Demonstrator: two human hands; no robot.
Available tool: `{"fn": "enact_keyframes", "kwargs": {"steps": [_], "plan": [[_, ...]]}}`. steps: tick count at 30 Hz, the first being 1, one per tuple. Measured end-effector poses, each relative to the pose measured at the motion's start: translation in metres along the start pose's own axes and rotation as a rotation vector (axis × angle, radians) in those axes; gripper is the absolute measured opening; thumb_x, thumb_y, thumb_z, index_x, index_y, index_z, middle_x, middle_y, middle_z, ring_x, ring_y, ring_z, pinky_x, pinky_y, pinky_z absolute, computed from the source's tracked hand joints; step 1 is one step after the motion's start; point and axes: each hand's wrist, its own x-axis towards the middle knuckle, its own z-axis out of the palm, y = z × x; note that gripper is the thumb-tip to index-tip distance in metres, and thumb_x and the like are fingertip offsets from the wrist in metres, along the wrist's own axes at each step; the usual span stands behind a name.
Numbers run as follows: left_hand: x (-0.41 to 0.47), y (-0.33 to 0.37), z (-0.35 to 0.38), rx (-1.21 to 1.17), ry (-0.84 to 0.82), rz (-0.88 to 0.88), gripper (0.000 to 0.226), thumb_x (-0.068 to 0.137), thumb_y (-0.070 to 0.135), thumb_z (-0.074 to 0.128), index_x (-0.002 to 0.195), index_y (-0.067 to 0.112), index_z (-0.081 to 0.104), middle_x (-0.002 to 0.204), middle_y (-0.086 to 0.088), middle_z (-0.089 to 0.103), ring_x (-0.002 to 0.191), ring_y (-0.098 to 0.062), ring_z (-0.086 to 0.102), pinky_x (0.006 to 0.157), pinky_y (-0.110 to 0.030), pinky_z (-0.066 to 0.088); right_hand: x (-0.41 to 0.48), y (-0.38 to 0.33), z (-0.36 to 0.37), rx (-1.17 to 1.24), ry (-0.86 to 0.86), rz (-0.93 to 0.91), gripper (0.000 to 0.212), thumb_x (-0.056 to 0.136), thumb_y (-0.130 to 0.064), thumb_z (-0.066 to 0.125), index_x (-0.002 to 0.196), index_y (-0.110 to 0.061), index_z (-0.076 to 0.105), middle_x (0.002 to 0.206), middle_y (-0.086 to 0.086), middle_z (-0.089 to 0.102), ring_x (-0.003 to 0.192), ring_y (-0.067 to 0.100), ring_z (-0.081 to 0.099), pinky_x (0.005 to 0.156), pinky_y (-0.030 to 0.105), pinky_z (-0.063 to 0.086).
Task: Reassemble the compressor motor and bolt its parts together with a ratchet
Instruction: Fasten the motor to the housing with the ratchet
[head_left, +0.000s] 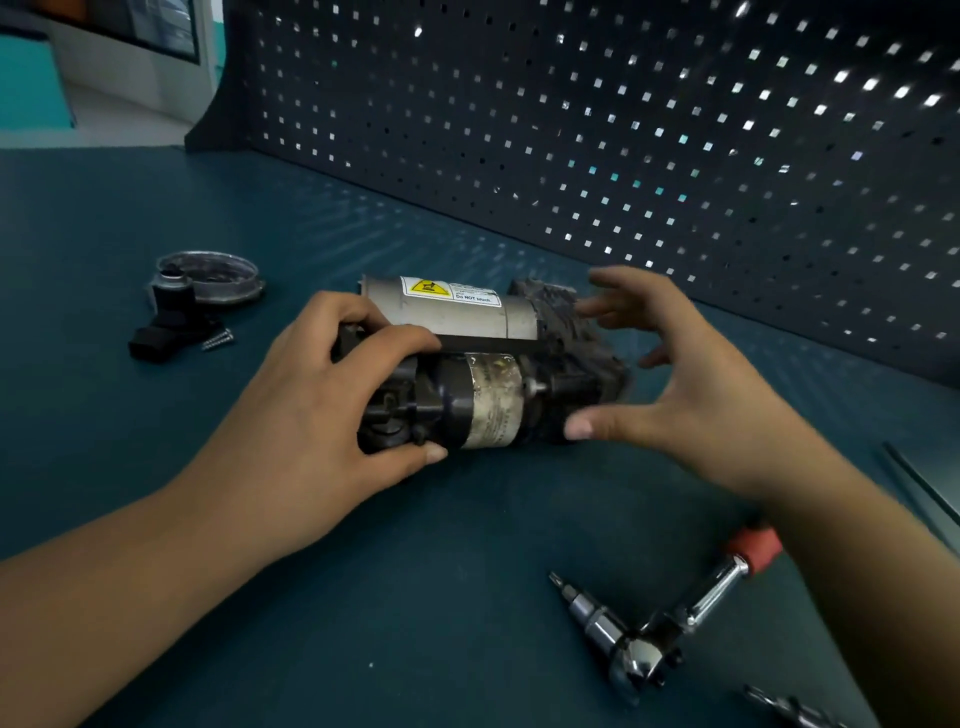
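The compressor motor (488, 364) lies on its side mid-bench: a grey cylinder with a yellow warning label behind, a dark motor body with a worn silver band in front. My left hand (332, 410) grips its left end, fingers curled over the top and thumb underneath. My right hand (675, 379) hovers spread at the right end, fingers relaxed, thumb near the dark housing; whether it touches is unclear. A chrome ratchet (670, 618) with a bit socket and red handle lies at the front right.
A round metal cover (208, 278), a black connector piece (166, 332) and a screw (218, 340) lie at the left. The dark pegboard (623, 130) rises behind the teal bench (415, 597). A thin rod (924, 488) and a drill bit (789, 709) lie at the right.
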Motion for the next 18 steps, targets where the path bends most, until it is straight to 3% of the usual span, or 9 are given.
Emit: {"fn": "enact_keyframes", "kwargs": {"steps": [2,5,8,11,14,18], "plan": [[-0.001,0.004,0.001,0.132,0.037,0.016,0.067,0.059,0.049,0.071,0.12,0.028,0.054,0.117,-0.003,0.044,0.109,-0.024,0.037,0.089,-0.052,0.04,-0.002,0.012,-0.009,-0.119,-0.099,0.033,0.087,0.055,-0.042,0.083,0.126,-0.052,0.033,0.124,-0.031,0.046,0.112,-0.018,0.043,0.088,-0.004,0.03],[-0.001,0.005,0.002,0.294,0.041,0.034,0.071,0.055,0.045,0.081,0.117,0.017,0.061,0.113,-0.013,0.053,0.109,-0.028,0.032,0.081,-0.06,0.036,-0.002,0.019,-0.007,-0.268,-0.108,-0.018,0.078,0.063,-0.032,0.084,0.132,-0.034,0.048,0.119,-0.029,0.044,0.11,-0.013,0.038,0.089,-0.007,0.023],[-0.001,0.009,0.001,0.302,0.027,0.052,0.072,0.061,0.052,0.08,0.121,0.018,0.058,0.123,-0.009,0.044,0.116,-0.029,0.03,0.087,-0.059,0.033,-0.001,0.021,-0.002,-0.311,-0.063,-0.081,0.075,0.063,-0.031,0.085,0.131,-0.023,0.055,0.121,-0.025,0.042,0.117,-0.003,0.036,0.096,-0.005,0.016],[0.001,0.022,-0.001,0.246,0.065,0.152,0.06,0.07,0.059,0.054,0.119,0.024,0.058,0.13,-0.003,0.044,0.124,-0.028,0.03,0.095,-0.05,0.025,-0.002,0.023,0.002,-0.316,-0.034,-0.116,0.075,0.063,-0.03,0.085,0.131,-0.02,0.055,0.122,-0.018,0.044,0.118,0.006,0.038,0.097,-0.003,0.016],[0.009,0.033,0.001,0.172,0.094,0.204,0.045,0.075,0.053,0.051,0.107,0.026,0.066,0.115,0.007,0.056,0.114,-0.019,0.04,0.091,-0.038,0.021,-0.002,0.024,0.004,-0.313,-0.027,-0.127,0.073,0.063,-0.03,0.085,0.13,-0.018,0.057,0.128,-0.008,0.051,0.119,0.013,0.042,0.097,-0.001,0.017],[0.017,0.036,0.004,0.16,0.007,0.139,0.046,0.075,0.052,0.046,0.103,0.024,0.069,0.098,0.009,0.06,0.095,-0.018,0.055,0.084,-0.043,0.036,-0.001,0.024,0.004,-0.307,-0.027,-0.13,0.071,0.063,-0.029,0.085,0.127,-0.016,0.059,0.13,-0.001,0.055,0.119,0.018,0.045,0.097,0.001,0.018]]}}
